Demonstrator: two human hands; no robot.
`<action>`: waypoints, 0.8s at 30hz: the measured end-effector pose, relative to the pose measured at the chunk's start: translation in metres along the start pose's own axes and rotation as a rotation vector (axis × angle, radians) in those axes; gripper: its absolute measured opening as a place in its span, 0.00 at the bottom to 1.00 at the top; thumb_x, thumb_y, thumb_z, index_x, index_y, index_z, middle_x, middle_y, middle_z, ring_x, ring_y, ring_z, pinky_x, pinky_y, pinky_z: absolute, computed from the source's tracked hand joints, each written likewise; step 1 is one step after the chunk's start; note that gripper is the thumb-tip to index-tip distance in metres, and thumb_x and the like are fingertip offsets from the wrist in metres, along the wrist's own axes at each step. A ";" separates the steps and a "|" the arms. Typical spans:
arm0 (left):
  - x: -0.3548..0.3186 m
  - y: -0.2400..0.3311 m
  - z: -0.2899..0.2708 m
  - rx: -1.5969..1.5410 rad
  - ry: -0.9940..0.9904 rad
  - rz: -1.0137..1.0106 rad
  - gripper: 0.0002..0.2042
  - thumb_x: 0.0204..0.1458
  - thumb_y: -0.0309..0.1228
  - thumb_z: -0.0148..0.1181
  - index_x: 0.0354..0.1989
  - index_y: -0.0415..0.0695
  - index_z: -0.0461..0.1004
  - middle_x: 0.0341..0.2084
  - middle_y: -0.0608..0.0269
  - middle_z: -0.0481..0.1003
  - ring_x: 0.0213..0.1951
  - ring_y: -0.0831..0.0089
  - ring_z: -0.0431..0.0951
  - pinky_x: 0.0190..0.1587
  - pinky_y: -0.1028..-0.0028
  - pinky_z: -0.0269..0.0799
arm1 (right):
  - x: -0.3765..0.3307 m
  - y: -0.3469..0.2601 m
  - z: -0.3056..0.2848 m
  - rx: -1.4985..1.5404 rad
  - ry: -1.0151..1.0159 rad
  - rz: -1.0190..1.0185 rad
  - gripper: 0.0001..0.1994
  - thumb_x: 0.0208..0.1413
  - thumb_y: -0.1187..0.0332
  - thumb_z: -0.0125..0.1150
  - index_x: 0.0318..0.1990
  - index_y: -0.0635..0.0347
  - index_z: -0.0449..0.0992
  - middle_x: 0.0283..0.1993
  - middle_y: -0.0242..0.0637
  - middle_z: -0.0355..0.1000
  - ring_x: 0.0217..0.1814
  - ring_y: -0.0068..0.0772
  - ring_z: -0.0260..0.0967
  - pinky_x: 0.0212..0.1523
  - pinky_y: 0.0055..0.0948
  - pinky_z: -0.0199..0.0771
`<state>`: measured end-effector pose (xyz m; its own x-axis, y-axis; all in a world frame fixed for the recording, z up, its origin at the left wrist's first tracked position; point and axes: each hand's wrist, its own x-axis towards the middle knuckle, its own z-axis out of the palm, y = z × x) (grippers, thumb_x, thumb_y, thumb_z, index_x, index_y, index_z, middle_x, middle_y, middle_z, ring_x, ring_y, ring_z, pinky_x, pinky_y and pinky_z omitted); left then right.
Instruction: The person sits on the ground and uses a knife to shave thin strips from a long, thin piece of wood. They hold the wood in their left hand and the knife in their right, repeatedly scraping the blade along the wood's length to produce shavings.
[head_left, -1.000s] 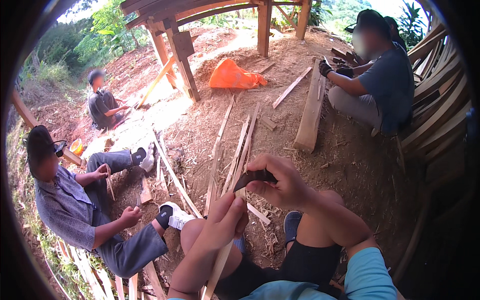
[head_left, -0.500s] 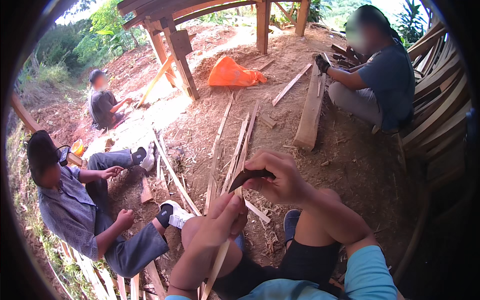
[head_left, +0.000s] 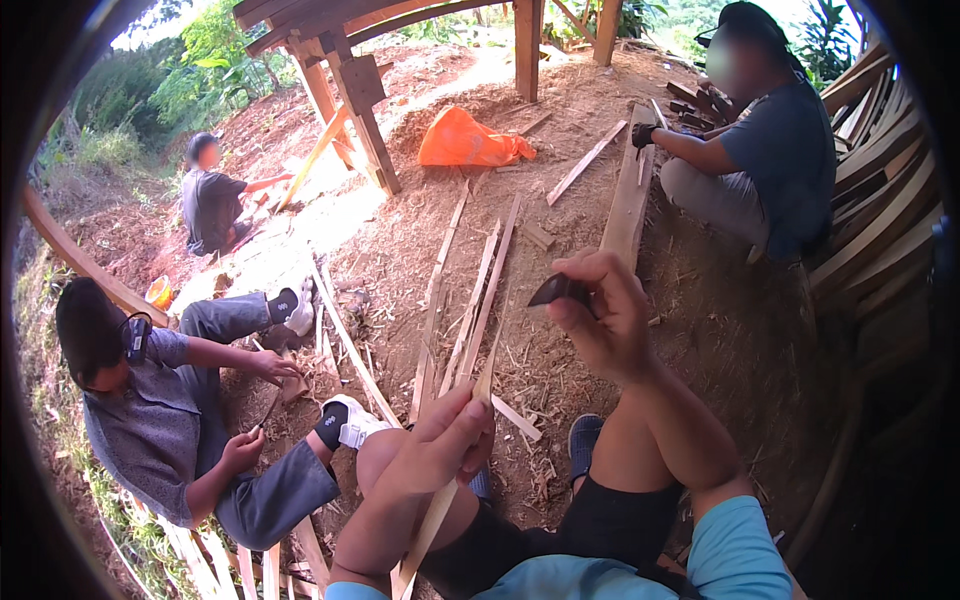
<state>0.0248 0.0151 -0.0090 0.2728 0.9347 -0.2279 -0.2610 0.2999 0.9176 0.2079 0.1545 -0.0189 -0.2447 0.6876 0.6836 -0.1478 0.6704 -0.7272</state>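
Reddish dirt ground [head_left: 720, 340] under timber posts [head_left: 365, 120]

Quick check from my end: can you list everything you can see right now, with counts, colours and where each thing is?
bamboo strip: 1, pale tan, held in the left hand, running down past the knee
knife: 1, dark blade, in the right hand
loose strips: several, pale tan, lying on the dirt ahead
plank: 1, light brown, on the ground toward the upper right
orange bag: 1, orange, on the ground near the posts
wooden posts: several, reddish brown, at the top
seated people: 3, one at lower left, one at far left, one at upper right
stacked slats: many, brown, at the right edge
left hand: fingers closed on the strip
right hand: fingers closed on the knife
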 end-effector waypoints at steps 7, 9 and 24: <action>0.008 0.000 0.008 -0.072 -0.008 0.051 0.14 0.64 0.41 0.38 0.34 0.43 0.61 0.10 0.71 0.59 0.09 0.83 0.56 0.11 0.83 0.51 | 0.001 -0.018 0.012 -0.031 -0.338 0.062 0.13 0.49 0.66 0.67 0.36 0.63 0.71 0.29 0.37 0.72 0.27 0.26 0.72 0.25 0.22 0.70; 0.010 -0.002 0.009 -0.068 -0.020 0.060 0.14 0.64 0.41 0.38 0.34 0.43 0.61 0.10 0.71 0.58 0.09 0.83 0.56 0.11 0.83 0.52 | 0.001 -0.007 0.009 -0.030 -0.279 -0.021 0.13 0.50 0.65 0.67 0.37 0.63 0.71 0.28 0.34 0.71 0.26 0.23 0.70 0.25 0.21 0.68; 0.007 0.003 0.005 -0.017 0.168 0.011 0.20 0.64 0.40 0.39 0.56 0.38 0.65 0.21 0.71 0.64 0.23 0.82 0.63 0.26 0.80 0.59 | -0.001 0.006 -0.013 -0.019 -0.327 0.335 0.22 0.56 0.56 0.61 0.51 0.59 0.64 0.35 0.28 0.64 0.34 0.14 0.63 0.33 0.17 0.65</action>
<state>0.0310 0.0212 -0.0062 0.1112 0.9562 -0.2706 -0.2793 0.2914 0.9149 0.2196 0.1614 -0.0228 -0.5659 0.7447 0.3539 0.0075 0.4338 -0.9010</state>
